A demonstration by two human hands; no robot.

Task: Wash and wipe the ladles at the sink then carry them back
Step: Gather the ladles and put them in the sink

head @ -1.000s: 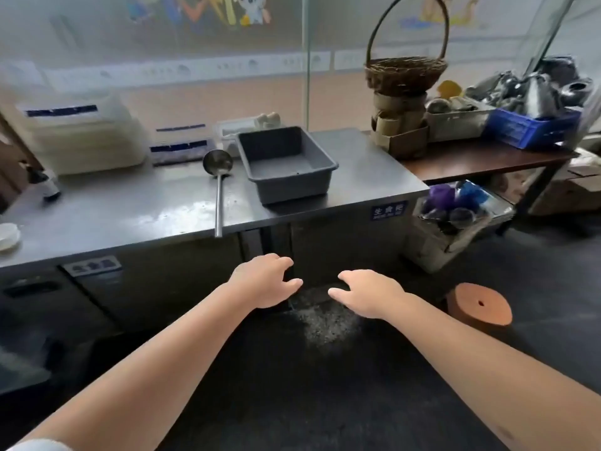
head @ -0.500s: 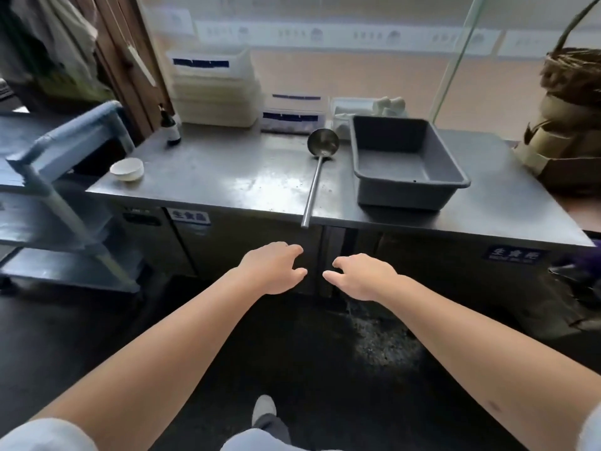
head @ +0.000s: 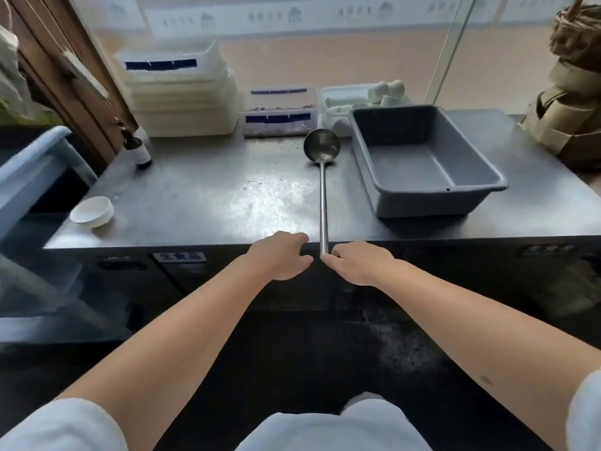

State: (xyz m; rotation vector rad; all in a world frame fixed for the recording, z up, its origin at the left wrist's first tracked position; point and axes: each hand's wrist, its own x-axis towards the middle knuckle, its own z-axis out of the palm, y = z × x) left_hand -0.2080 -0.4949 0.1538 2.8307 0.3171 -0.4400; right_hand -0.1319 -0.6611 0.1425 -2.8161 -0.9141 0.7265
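Ladle [head: 323, 190] lies flat on the steel counter [head: 201, 196], its handle running straight toward me so the tip overhangs the front edge and ends right between my two hands. My right hand [head: 359, 262] is at that tip, thumb and forefinger drawn together beside it; whether they already pinch the metal I cannot tell, as the tip is partly hidden there. My left hand [head: 279, 255] sits just left of the handle end, loosely curled and empty, knuckles over the counter edge.

I judge this the very first step: the pickup, before any washing. No sink shows from here, so the ladle must be carried off to one.

Next I need a firm grip on the handle, further up from the tip than where my fingers are now, since the bowl end is heavy and would droop. Then a lift clear of the tub [head: 426, 164], which stands just right of the bowl, beyond my right hand. Past the bowl, against the window, boxes [head: 182, 92] are stacked.
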